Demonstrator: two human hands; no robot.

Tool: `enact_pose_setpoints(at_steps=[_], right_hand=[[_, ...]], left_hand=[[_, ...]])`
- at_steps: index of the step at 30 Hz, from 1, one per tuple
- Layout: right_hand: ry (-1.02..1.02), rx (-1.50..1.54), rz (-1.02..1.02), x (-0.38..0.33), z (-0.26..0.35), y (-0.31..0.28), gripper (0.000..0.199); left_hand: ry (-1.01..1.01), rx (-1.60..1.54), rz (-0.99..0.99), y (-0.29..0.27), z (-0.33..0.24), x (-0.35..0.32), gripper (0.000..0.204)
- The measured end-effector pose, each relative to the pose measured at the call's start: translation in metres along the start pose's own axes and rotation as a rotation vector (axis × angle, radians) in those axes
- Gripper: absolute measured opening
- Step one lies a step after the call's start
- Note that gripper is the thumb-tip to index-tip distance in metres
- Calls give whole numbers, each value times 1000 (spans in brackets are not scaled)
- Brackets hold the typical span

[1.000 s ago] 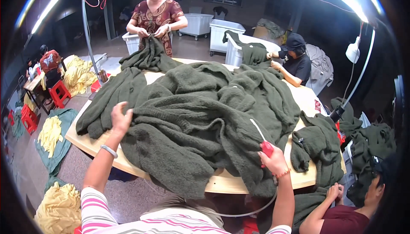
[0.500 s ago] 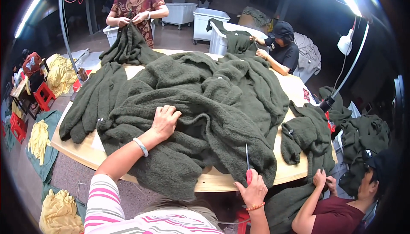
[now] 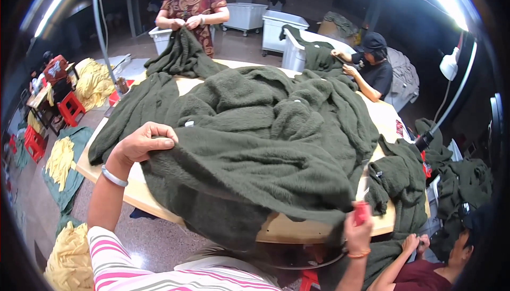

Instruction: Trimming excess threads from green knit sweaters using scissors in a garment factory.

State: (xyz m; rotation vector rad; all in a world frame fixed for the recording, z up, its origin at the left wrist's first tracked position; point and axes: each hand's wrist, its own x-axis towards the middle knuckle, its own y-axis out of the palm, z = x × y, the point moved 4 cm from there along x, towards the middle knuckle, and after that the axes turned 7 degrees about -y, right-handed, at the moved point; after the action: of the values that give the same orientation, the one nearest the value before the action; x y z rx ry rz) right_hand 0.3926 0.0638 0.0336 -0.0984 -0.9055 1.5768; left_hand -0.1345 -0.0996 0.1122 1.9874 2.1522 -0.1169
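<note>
My left hand point(image 3: 147, 143) pinches the edge of a dark green fuzzy knit garment point(image 3: 255, 158) between thumb and fingers, raised above the table's near left side. From there the garment's near edge droops in a long curve to the right. My right hand point(image 3: 357, 232), blurred, is closed around red-handled scissors point(image 3: 362, 213) at the garment's lower right corner; the blades cannot be made out now. Whether these fingers also grip the cloth is unclear. More dark green knitwear point(image 3: 234, 89) is heaped behind on the wooden table point(image 3: 297, 230).
Co-workers handle green garments at the far left, far right and near right. Lamp poles point(image 3: 103, 36) rise on both sides. White wheeled bins point(image 3: 279, 28) stand behind. Yellow cloth point(image 3: 69, 259) and red stools point(image 3: 70, 109) are on the floor at left.
My left hand has gone from resting on the heap to lifting the garment's edge, up and left. My right hand has moved right with the scissors. The view has shifted slightly.
</note>
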Motion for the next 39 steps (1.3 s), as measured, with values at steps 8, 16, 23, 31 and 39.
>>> enact_pose_setpoints(at_steps=[8,16,23,31,39], right_hand=[[-277,-278,-1,124,32,0,32],[-180,-352,106,98,28,43,31],[-176,-223,508,25,112,61,29],[-291,-422,912,-21,147,98,28],[-395,-466,997,-17,157,121,24]], left_hand=[[-86,54,-210,-42,119,-4,12],[634,1113,-780,76,73,-30,25],[622,1344,-329,171,152,38,63],[560,1372,-327,163,177,44,62],[557,1299,-342,156,184,44,62]])
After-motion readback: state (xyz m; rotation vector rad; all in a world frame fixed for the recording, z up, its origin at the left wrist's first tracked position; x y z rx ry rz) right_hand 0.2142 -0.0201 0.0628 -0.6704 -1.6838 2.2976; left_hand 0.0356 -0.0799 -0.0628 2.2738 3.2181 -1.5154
